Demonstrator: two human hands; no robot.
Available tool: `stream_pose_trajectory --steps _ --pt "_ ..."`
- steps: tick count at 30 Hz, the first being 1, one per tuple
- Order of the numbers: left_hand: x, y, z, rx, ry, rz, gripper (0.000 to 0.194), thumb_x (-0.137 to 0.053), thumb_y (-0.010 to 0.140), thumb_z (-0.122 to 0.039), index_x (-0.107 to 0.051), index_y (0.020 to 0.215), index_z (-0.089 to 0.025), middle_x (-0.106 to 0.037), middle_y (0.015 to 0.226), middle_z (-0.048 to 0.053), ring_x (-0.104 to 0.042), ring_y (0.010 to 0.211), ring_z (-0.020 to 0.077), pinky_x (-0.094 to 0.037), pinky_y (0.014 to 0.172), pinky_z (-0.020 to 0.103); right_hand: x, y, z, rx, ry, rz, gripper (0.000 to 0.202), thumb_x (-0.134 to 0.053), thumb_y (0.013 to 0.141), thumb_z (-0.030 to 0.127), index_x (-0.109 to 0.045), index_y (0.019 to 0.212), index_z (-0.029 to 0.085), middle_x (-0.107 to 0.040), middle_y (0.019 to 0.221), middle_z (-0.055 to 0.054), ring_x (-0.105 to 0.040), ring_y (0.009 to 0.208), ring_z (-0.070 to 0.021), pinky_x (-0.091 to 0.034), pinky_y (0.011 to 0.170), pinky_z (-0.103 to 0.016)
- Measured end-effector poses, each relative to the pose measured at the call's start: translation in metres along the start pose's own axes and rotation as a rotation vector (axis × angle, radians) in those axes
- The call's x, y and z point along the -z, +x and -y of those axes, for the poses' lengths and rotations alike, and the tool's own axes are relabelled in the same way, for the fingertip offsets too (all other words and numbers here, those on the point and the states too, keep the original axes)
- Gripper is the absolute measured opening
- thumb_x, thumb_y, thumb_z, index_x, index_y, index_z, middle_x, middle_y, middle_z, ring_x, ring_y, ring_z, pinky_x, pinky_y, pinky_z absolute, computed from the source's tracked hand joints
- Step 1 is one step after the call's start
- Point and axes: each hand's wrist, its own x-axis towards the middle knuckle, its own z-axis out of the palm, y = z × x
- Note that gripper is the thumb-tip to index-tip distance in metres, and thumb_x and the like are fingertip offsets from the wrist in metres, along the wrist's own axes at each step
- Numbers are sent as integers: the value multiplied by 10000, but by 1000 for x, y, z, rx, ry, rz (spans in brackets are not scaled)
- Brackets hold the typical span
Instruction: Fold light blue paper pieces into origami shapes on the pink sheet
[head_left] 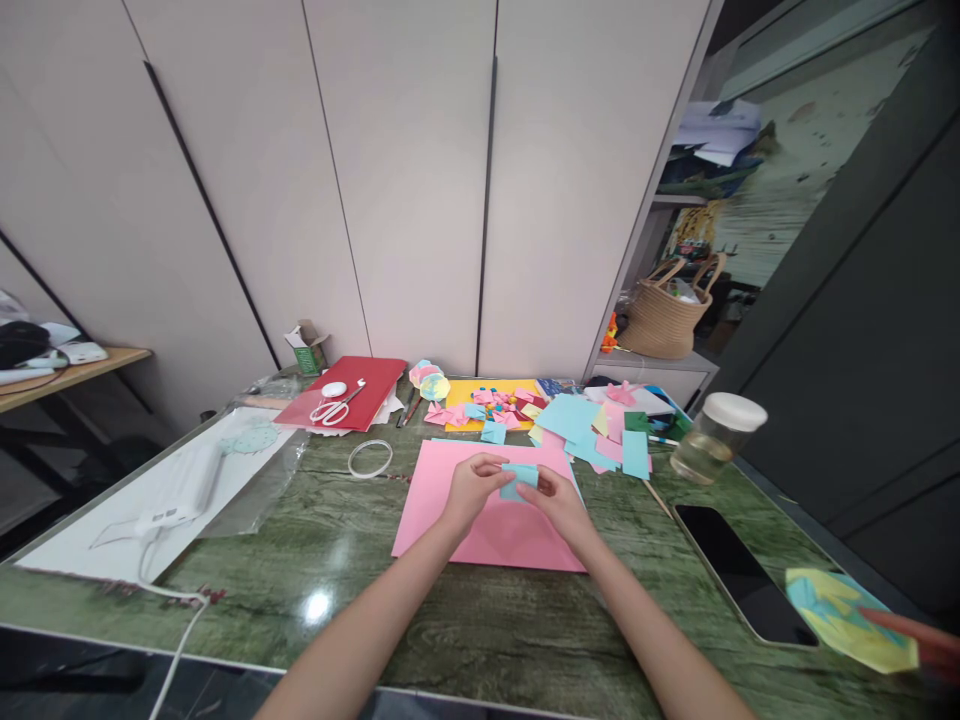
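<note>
Just below the frame's center, the left hand and right hand pinch a small blue paper between their fingertips. Pink sheets lie beneath them.

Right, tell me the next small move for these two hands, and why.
Perhaps lower the small blue paper onto the pink sheet: the left hand and right hand both pinch it over that flat surface, which could support pressing.
</note>
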Motion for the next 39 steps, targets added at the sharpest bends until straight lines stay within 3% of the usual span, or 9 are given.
stream_pose_trajectory --steps 7,16,21,26,30,39 --pt "-3 -5 -9 8 -34 25 247 -675 572 -309 -626 730 -125 -627 664 38 -561 631 138 -442 625 265 -1 0 -1 -12 2 -33 251 -611 637 360 -576 770 151 -593 737 -36 -521 685 -169 -413 629 -282" --pt "-2 -4 -10 -29 22 50 221 -626 625 -333 -629 688 -121 -621 691 45 -554 681 151 -444 681 293 -2 -3 11 -32 -11 -23 241 -598 639 400 -552 683 167 -523 618 10 -455 570 -127 -352 525 -237" --pt "-2 -3 -5 -28 78 93 219 -584 662 -329 -606 680 -112 -590 656 39 -529 621 126 -427 621 263 0 -3 10 -29 -18 -14 224 -594 649 379 -550 621 162 -478 564 22 -414 540 -112 -316 511 -228" --pt "-3 -3 -4 -80 94 106 281 -621 630 -287 -558 864 -146 -489 516 -36 -457 506 85 -363 516 203 -1 -5 9 -100 58 12 263 -566 659 408 -539 576 160 -464 550 25 -404 537 -111 -304 520 -230" --pt "-3 -4 -6 -108 115 182 177 -601 648 -279 -572 749 -137 -485 566 -17 -454 544 82 -356 531 197 -1 -4 4 -146 108 7 279 -559 660 393 -473 530 162 -386 517 35 -355 518 -101 -278 494 -218" --pt "3 -2 4 220 -107 186 302 -680 547 -274 -576 796 -139 -540 571 -5 -521 559 104 -419 606 265 -4 -4 -1 -145 73 -1 266 -537 653 398 -465 541 168 -397 537 27 -364 542 -112 -288 519 -219"
